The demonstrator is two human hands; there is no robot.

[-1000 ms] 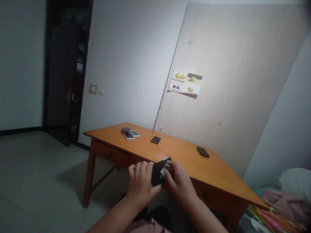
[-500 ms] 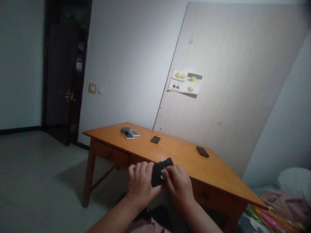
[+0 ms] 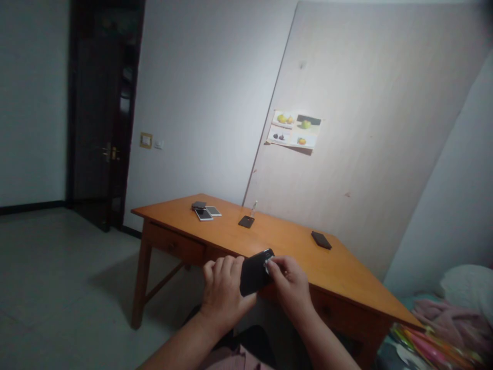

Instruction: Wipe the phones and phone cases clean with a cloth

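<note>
The left hand (image 3: pixel 224 288) grips a black phone (image 3: pixel 254 276), fingers bunched round its left end, thumb along the lower edge. The right hand (image 3: pixel 291 288) pinches a white wad (image 3: pixel 267 264) between thumb and fingers at the phone's right edge. Beyond the fingers runs the bench (image 3: pixel 290 244); floor (image 3: pixel 77 288) spreads out left of them.

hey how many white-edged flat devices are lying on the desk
2, towards the left end of the desk: a dark-faced one and a grey-faced one to its right. Others may be hidden under the dark object there.
</note>
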